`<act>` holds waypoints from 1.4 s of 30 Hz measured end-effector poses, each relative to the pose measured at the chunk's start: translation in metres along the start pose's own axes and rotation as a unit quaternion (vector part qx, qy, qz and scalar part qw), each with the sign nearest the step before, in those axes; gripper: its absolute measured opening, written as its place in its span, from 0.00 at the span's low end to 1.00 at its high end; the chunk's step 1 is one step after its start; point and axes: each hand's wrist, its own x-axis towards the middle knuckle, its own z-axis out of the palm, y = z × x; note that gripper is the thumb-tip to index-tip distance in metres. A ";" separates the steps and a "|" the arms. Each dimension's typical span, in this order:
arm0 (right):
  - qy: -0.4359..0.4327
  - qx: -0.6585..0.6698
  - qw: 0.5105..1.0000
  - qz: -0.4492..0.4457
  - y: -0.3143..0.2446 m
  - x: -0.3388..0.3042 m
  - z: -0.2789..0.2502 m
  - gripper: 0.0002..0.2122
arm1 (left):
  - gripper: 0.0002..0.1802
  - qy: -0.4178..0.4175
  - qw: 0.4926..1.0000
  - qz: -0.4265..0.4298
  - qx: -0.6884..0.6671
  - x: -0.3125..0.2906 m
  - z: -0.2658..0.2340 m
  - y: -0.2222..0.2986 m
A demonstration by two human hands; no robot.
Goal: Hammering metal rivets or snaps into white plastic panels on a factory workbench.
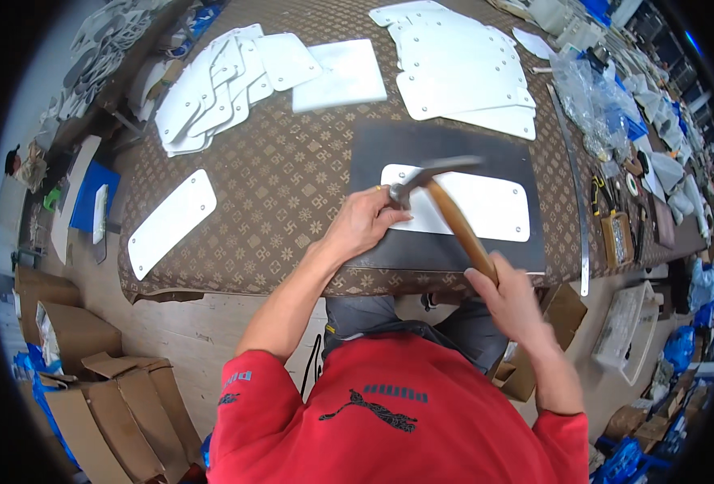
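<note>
Dark mat (437, 141): white panel (494, 206) on it, partly hidden by hammer (456, 222). Hammer's over mat, head blurred. Right hand (510, 294) clenched round hammer, at mat's front edge. Left hand (362, 222) at mat's left edge; can't tell what fingertips pinch.

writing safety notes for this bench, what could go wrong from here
The wooden-handled hammer has its head right by the fingers of the left hand, so an off-target blow might catch them.
A stray strike could also mark or crack the white panel, or make it slip on the flat dark mat.
</note>
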 end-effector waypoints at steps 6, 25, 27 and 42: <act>0.132 0.171 0.972 0.087 0.012 -0.035 -0.025 0.10 | 0.09 -0.033 0.999 -0.026 -0.024 0.014 -0.006 0.009; 0.333 0.430 0.817 0.193 0.090 -0.085 -0.050 0.11 | 0.10 -0.064 0.991 0.005 -0.116 0.158 0.172 0.066; 0.343 0.385 0.840 0.167 0.099 -0.075 -0.055 0.11 | 0.10 -0.077 0.992 0.003 -0.097 0.161 0.171 0.064; 0.195 -0.050 0.979 0.024 0.123 -0.010 -0.093 0.10 | 0.11 -0.071 0.994 0.071 -0.031 0.163 0.176 0.058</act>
